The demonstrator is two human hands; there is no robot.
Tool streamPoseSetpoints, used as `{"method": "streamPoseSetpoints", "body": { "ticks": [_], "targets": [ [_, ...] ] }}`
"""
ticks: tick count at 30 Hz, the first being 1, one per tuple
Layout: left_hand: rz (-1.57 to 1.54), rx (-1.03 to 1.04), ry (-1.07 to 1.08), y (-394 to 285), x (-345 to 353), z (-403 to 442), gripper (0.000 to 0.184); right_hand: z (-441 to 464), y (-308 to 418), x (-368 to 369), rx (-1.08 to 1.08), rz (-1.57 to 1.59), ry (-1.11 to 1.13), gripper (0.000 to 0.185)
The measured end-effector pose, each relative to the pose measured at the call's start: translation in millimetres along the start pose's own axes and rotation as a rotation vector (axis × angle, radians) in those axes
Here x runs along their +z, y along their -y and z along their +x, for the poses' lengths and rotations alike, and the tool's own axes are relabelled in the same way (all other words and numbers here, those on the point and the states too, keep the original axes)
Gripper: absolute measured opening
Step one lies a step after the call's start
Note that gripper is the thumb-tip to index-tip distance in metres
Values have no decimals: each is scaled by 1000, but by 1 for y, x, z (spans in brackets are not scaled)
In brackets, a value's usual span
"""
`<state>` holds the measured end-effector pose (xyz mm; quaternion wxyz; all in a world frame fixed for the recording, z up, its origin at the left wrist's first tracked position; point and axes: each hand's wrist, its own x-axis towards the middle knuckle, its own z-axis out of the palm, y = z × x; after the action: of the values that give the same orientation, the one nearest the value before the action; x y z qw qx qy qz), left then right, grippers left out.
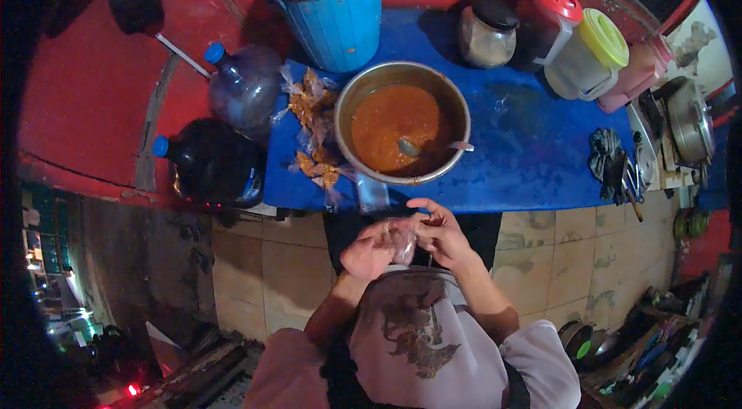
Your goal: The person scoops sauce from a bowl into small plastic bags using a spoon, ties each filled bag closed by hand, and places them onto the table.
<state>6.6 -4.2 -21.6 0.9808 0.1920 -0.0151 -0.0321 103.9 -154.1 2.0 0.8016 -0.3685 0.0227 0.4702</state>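
Note:
Just in front of my body, below the table's front edge, both hands are on a small clear plastic bag [403,243]. My left hand [366,253] grips the bag's left side, its fingertips partly hidden by the film. My right hand [442,236] pinches the right side, with one finger raised. A large metal pot [349,148] of orange-red sauce [390,119] stands beyond my hands on the blue tabletop. In it rests a spoon [461,146], its handle over the right rim. Flat clear bags [372,194] lie at the table's front edge.
Several tied bags of sauce [313,103] lie left of the pot. A blue lidded bucket [332,22], a black-lidded jar [488,34] and lidded pitchers [585,61] stand behind. Large bottles [212,161] are at left. Utensils [630,177] and a black cloth [605,150] lie at right.

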Motion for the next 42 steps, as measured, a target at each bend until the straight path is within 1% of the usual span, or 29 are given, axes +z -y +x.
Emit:
{"method": "streamPoseSetpoints", "body": {
  "ticks": [1,3,4,5,7,9,11,12,13,14,15,18,19,21,22,23,25,26,27,29,31,33,34,35,37,38,39,41,42],
  "targets": [
    [180,3,-192,-3,6,0,39,1,-4,3,-78,-64,-52,39],
    [551,350,-77,-7,14,8,44,-1,0,6,-79,-116,-39,37],
    [355,375,-111,-4,16,9,36,-2,3,9,-26,-63,-9,37],
    [353,373,-110,0,16,9,36,-3,4,10,26,-9,20,36],
    [561,420,-265,9,11,10,35,-1,1,6,54,49,49,35],
    [547,520,-187,11,12,20,39,1,-1,9,83,103,79,34],
    [383,459,-362,2,29,23,39,-2,-7,21,-59,-180,-111,42],
    [341,410,-386,-3,25,23,44,-3,-10,25,-54,-180,-108,42],
    [341,414,-392,-5,26,23,44,-5,-14,29,-328,-335,-85,50],
    [553,409,-421,-7,26,25,45,-7,-15,33,-606,-487,-56,57],
    [766,398,-444,-10,28,27,45,-13,-6,39,-604,-485,-51,57],
    [1040,439,-401,-13,20,24,48,-28,23,54,-341,-1078,11,69],
    [1220,458,-354,-18,29,24,46,-27,21,50,-343,-1078,-2,69],
    [1225,350,-377,-26,39,25,44,-20,19,42,-374,-1267,166,65],
    [1274,338,-261,-27,36,25,43,-19,26,48,-316,-1156,209,51],
    [1320,322,-149,-27,34,23,42,-15,28,45,-313,-1153,210,51],
    [1367,343,-70,-24,41,27,37,-6,31,32,-253,-1042,564,39],
    [1291,376,-25,-23,35,29,36,-8,35,24,-318,-1252,506,30],
    [1214,407,19,-23,32,31,36,-9,42,21,-320,-1254,508,30],
    [1223,432,-4,-23,29,33,29,-10,58,20,-723,-1164,87,28],
    [723,394,-97,-19,37,33,22,1,86,30,-881,-1242,-640,27],
    [778,398,-119,-16,27,33,30,20,97,3,-864,-1419,-744,27],
    [589,355,-177,-16,25,30,35,25,103,-3,-840,-1591,-845,27],
    [400,310,-234,-16,22,28,39,25,106,-8,-844,-1592,-845,27],
    [386,408,-212,-18,21,34,42,26,114,-8,-752,-1491,-740,28],
    [288,490,-263,-20,16,37,41,29,120,-8,-924,-1477,-728,25],
    [189,569,-315,-20,12,38,40,31,126,-2,-920,-1477,-723,25],
    [166,515,-403,-24,6,37,36,37,140,12,-691,-1016,-543,20],
    [81,521,-386,-24,2,40,37,46,141,10,-678,-917,-437,14]
  ]
}}
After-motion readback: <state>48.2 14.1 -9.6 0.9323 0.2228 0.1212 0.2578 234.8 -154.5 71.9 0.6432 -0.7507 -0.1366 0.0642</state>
